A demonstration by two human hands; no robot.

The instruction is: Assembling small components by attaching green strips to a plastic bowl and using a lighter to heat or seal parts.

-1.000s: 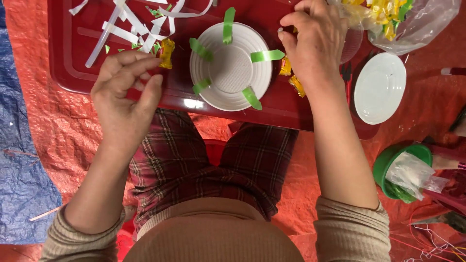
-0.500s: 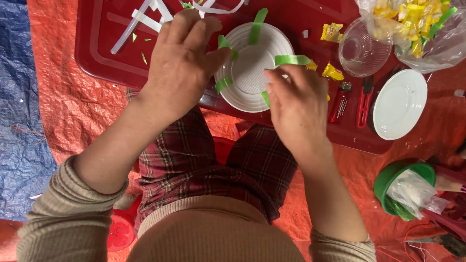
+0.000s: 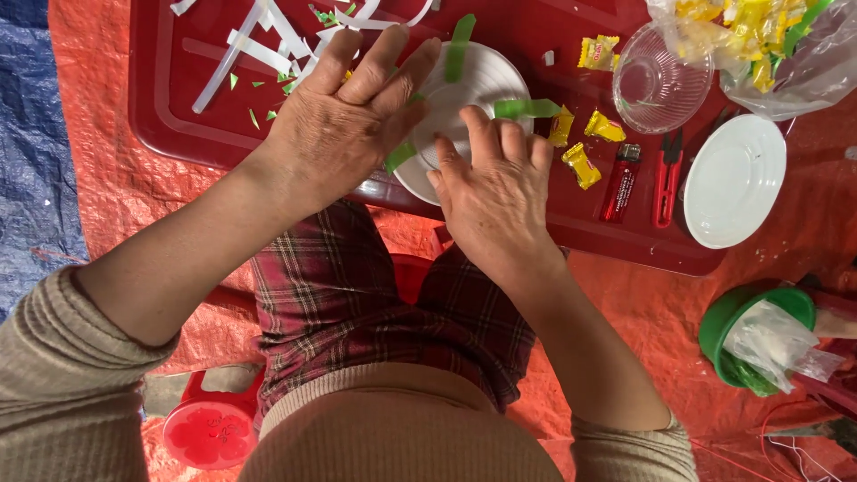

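White and round, the plate (image 3: 473, 89) lies upside down near the front edge of the red bench (image 3: 178, 116), above our lap. Green strips (image 3: 527, 109) are stuck around its rim, pointing outward: one at the top, one at the right, one at the lower left.

Our left hand (image 3: 344, 125) lies flat over the left part of the plate, fingers spread and extended, palm down; it clasps nothing. Our right hand (image 3: 495, 192) rests on the lower right part of the plate, fingers straight, fingertips just below the right green strip; it also lies flat, grasping nothing.

White paper strips (image 3: 259, 45) and small green clippings lie on the bench behind the left hand. Right of the plate we see yellow wrapped candies (image 3: 582, 165), a red lighter (image 3: 619, 183), red snips (image 3: 665, 178), a clear glass bowl (image 3: 661, 80) and a second white plate (image 3: 734, 178) at the bench corner.
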